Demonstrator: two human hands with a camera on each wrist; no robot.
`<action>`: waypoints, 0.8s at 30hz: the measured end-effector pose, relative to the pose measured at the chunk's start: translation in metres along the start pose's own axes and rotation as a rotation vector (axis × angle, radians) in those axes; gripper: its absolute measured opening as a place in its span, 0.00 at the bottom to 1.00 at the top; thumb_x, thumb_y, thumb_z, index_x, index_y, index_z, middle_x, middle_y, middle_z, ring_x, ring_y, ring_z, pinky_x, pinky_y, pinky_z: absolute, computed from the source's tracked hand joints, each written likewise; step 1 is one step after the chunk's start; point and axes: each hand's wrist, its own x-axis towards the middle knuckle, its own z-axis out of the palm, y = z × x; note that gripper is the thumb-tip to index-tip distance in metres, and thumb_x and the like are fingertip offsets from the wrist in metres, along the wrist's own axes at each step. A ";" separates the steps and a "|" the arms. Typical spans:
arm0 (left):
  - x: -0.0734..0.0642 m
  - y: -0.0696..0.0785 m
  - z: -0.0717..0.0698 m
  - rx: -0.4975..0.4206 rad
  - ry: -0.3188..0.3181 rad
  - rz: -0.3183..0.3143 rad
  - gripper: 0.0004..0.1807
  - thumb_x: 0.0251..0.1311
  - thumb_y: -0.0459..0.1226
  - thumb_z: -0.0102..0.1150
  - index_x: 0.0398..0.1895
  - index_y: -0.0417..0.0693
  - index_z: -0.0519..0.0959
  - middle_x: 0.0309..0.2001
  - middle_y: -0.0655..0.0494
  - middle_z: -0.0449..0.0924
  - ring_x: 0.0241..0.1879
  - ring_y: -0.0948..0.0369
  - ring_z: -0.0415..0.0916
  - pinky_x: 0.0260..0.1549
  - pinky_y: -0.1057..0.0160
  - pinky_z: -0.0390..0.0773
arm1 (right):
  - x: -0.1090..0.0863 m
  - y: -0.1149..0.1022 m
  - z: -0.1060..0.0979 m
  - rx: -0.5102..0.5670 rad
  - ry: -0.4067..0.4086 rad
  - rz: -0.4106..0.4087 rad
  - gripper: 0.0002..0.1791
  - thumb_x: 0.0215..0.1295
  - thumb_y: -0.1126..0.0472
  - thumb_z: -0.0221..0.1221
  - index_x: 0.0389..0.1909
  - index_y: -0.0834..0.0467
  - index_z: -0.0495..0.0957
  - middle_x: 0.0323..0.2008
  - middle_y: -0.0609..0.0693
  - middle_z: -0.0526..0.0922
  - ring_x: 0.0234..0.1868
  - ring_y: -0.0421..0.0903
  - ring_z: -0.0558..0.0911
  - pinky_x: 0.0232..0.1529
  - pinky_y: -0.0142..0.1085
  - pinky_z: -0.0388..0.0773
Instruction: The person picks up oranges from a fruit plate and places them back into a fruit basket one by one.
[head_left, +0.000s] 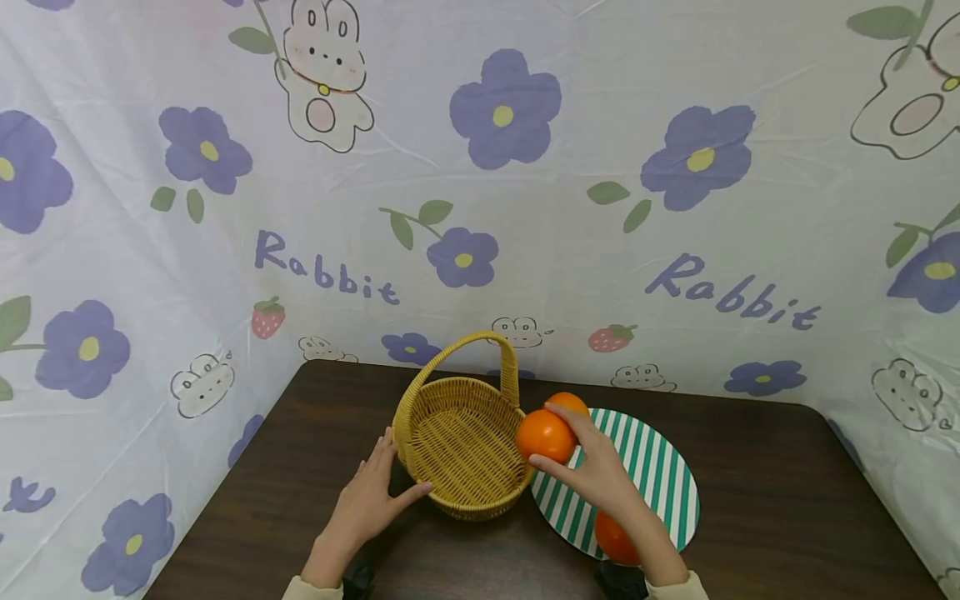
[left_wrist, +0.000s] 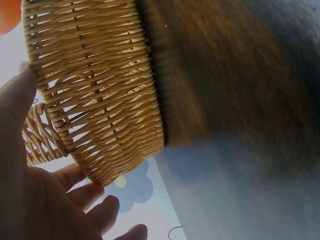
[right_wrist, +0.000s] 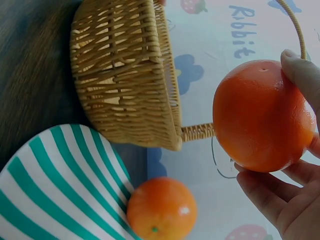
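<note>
A yellow wicker basket (head_left: pixel 465 450) with a tall arched handle stands on the dark table, with only its woven floor showing inside. My left hand (head_left: pixel 367 492) rests against its left side, thumb and fingers spread; the left wrist view shows the thumb tip (left_wrist: pixel 27 75) at the rim. Between thumb and fingers, my right hand (head_left: pixel 600 475) holds an orange (right_wrist: pixel 262 117) raised near the basket's right rim. Behind it, a second orange (right_wrist: pixel 161 207) sits at the edge of a flat round green-and-white striped mat (head_left: pixel 671 475). A third orange (head_left: pixel 615 537) is partly covered by my right forearm.
The dark wooden table (head_left: pixel 780 500) extends to both sides of the basket and mat. Behind it hangs a white cloth (head_left: pixel 570 217) printed with purple flowers and rabbits, close along the table's back edge.
</note>
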 end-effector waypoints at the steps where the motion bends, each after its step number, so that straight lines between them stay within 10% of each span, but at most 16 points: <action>1: 0.000 0.000 0.000 0.001 0.001 0.001 0.54 0.49 0.67 0.53 0.74 0.53 0.46 0.74 0.55 0.37 0.72 0.54 0.42 0.66 0.43 0.51 | 0.001 0.000 0.001 0.003 -0.003 -0.001 0.38 0.50 0.43 0.67 0.63 0.44 0.65 0.59 0.51 0.72 0.52 0.51 0.76 0.45 0.48 0.78; 24: 0.000 -0.002 0.003 -0.007 0.013 -0.009 0.54 0.48 0.68 0.53 0.73 0.50 0.48 0.74 0.51 0.41 0.72 0.54 0.45 0.65 0.43 0.52 | 0.013 -0.006 0.022 0.038 -0.064 0.026 0.39 0.49 0.39 0.65 0.63 0.43 0.65 0.55 0.47 0.74 0.47 0.44 0.77 0.45 0.44 0.78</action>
